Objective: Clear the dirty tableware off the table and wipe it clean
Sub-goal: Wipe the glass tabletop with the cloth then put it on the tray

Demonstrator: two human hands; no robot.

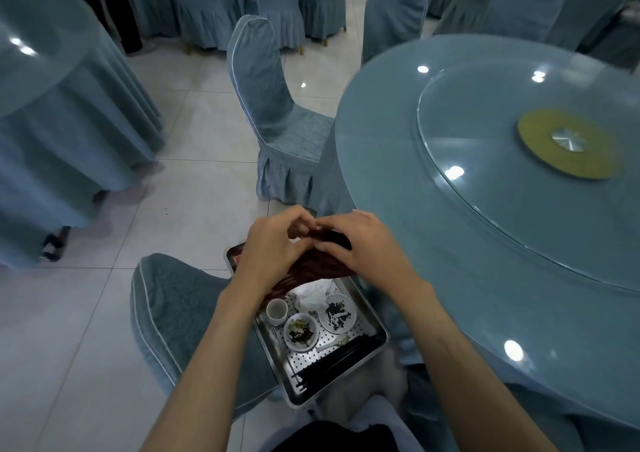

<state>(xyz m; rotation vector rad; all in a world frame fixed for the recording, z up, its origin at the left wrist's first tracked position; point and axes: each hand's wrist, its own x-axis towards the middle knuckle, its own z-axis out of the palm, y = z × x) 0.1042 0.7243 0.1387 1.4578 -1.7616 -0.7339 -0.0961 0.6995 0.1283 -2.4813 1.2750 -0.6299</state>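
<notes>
Left hand (273, 244) and right hand (360, 244) both grip dark red cloth (325, 268), fingers curled in it, seems for folding. Cloth hangs above metal tray (379, 330) on chair (166, 299), just beside worktop (398, 174). Tea cup (276, 310) and chopsticks (332, 361) lie in tray. Advice: fold cloth to flat pad, keep off dirty dishes, wipe glass toward near rim.
</notes>
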